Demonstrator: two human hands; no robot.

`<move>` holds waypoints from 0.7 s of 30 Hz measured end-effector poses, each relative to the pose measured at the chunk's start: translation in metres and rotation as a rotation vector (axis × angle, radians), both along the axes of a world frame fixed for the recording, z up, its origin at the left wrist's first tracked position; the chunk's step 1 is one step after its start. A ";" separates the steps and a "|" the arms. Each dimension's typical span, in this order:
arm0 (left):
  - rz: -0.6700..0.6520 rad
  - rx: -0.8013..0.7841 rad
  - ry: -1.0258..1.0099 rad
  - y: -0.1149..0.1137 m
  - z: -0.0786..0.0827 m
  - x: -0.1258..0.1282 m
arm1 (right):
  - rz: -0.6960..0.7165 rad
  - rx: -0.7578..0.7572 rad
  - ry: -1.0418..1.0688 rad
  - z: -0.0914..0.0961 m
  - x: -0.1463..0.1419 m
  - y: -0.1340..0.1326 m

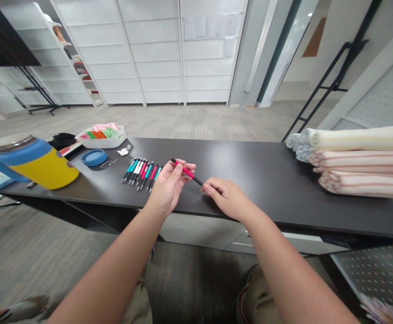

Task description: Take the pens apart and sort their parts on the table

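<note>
My left hand (169, 183) pinches a red pen (187, 172) with black ends, holding it slanted just above the black table (270, 180). My right hand (223, 196) rests on the table with its fingers curled, and its fingertips touch the pen's black lower end. A row of several pens (142, 171), teal, white and red, lies side by side just left of my left hand.
A yellow jug with a blue handle (34, 163) stands at the table's left end. Behind the pens are a blue lid (94, 157) and a white tray of coloured items (102, 135). Rolled striped towels (358, 159) are stacked at the right.
</note>
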State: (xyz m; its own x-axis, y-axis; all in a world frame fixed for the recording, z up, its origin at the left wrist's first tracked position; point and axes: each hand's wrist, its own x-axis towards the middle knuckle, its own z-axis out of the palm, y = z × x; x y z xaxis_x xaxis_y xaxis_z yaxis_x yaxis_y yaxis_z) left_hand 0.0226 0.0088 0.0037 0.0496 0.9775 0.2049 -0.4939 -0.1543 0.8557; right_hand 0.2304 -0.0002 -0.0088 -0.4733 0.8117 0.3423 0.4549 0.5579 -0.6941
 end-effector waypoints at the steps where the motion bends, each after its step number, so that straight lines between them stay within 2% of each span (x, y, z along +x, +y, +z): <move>1: -0.033 -0.027 -0.075 -0.002 0.004 0.001 | 0.006 0.006 -0.004 -0.001 -0.001 0.000; 5: -0.100 -0.112 -0.298 -0.004 0.018 -0.003 | -0.042 -0.005 -0.027 -0.002 -0.002 -0.001; 8: -0.113 -0.148 -0.335 -0.003 0.023 -0.013 | -0.064 -0.019 -0.054 -0.001 -0.002 -0.002; 12: -0.112 -0.166 -0.298 -0.001 0.024 -0.022 | -0.075 -0.035 -0.097 0.000 -0.003 -0.004; 16: -0.089 -0.109 -0.259 -0.003 0.022 -0.022 | -0.087 -0.033 -0.155 0.001 -0.004 -0.004; 21: 0.085 0.023 -0.049 -0.001 0.024 -0.022 | -0.073 -0.014 -0.161 0.000 -0.004 -0.004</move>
State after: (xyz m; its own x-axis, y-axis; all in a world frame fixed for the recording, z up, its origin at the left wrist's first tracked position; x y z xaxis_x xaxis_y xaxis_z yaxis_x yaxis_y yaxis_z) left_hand 0.0009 0.0080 0.0282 -0.0438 0.9728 0.2273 -0.5199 -0.2164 0.8264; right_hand 0.2264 -0.0038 -0.0088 -0.4608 0.8502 0.2546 0.6000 0.5098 -0.6165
